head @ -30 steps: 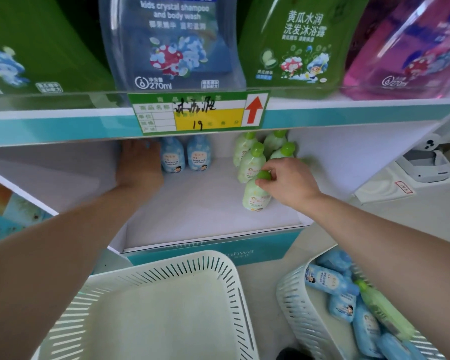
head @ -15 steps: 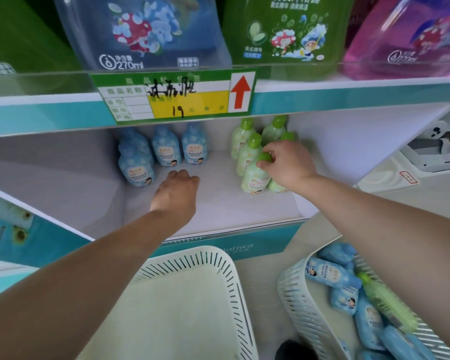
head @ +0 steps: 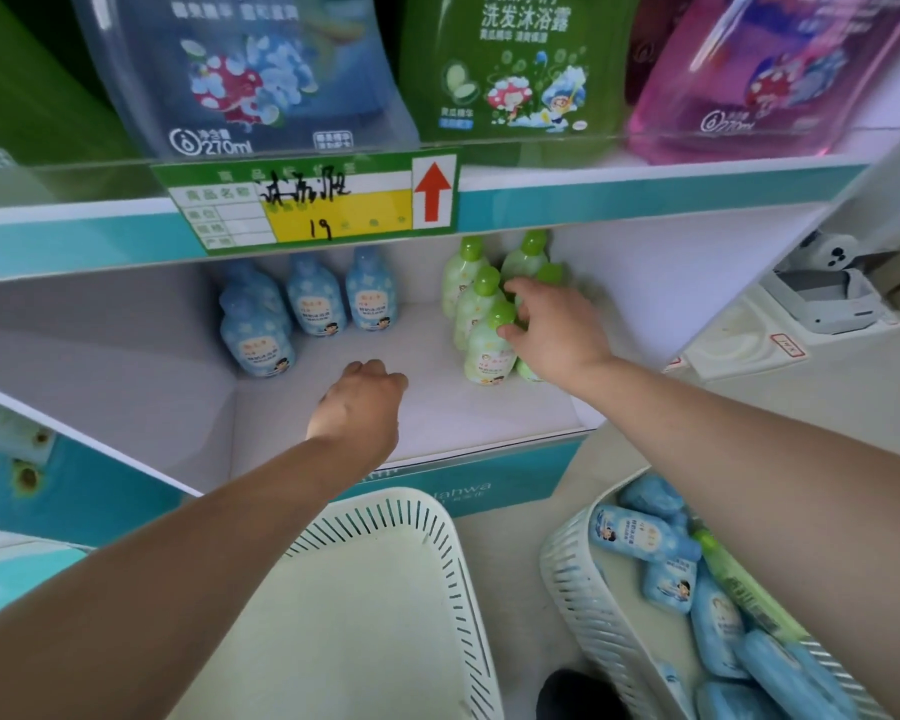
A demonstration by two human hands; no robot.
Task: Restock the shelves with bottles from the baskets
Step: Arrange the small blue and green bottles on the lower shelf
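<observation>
Several blue bottles [head: 315, 304] stand at the back left of the lower shelf [head: 437, 407], with one more in front [head: 258, 340]. Several green bottles [head: 481, 345] stand in a cluster at the back right. My right hand [head: 557, 330] is among the green ones, fingers spread; its thumb touches the front bottle's cap and another green bottle is partly hidden under the palm. My left hand [head: 357, 402] hovers over the bare shelf floor, loosely curled and holding nothing. The white basket at right [head: 567, 574] holds several blue bottles [head: 640, 535] and a green one [head: 739, 579].
An empty white slatted basket [head: 437, 527] sits below the shelf, in front of me. The upper shelf edge carries a green price tag [head: 307, 200] and large refill pouches [head: 520, 70] above it. White devices [head: 822, 298] sit on a counter at right.
My left hand drew back from the blue bottles toward the shelf front, leaving one more blue bottle standing. My right hand's grip on the green cap loosened and its fingers spread.
</observation>
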